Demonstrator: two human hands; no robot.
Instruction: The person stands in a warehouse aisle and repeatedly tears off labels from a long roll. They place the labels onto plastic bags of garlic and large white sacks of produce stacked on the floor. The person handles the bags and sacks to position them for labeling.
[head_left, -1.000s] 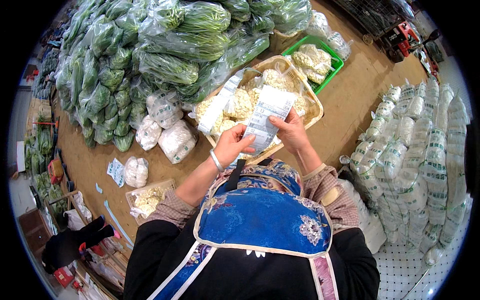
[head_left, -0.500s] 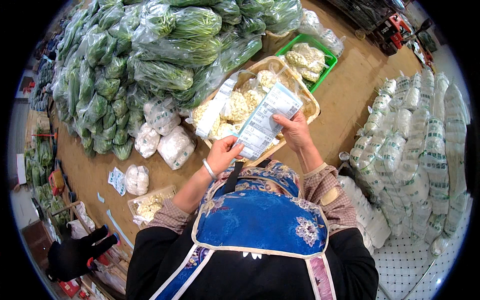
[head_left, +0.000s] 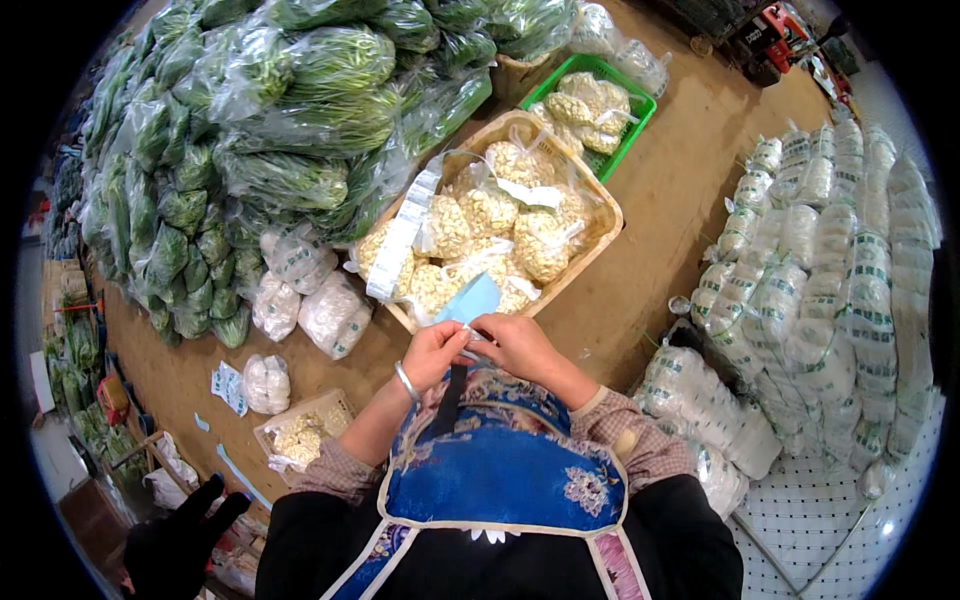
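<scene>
My left hand [head_left: 437, 353], with a bracelet at its wrist, and my right hand [head_left: 520, 348] meet in front of my blue apron [head_left: 505, 455]. Both are closed, fingertips pinching a label sheet [head_left: 470, 303] whose plain light-blue side shows. The part between my fingers is mostly hidden. Just beyond lies a cream plastic crate [head_left: 612, 222] holding several clear bags of small pale pieces [head_left: 545, 245], perhaps peeled garlic. A long white printed label strip [head_left: 405, 235] hangs over the crate's left side, and another white label [head_left: 530, 193] lies on the bags.
Bagged green vegetables [head_left: 290, 110] are heaped at the far left. A green crate [head_left: 640, 118] of similar bags stands behind the cream one. White bagged packs [head_left: 790, 290] are stacked at right. At left are white bags [head_left: 335, 315], a small crate [head_left: 335, 405] and another person [head_left: 175, 545].
My hands have come together, the right one moving left and down toward me. The label sheet, earlier spread with its printed side up, now shows its blue side and exposes the crate's bags.
</scene>
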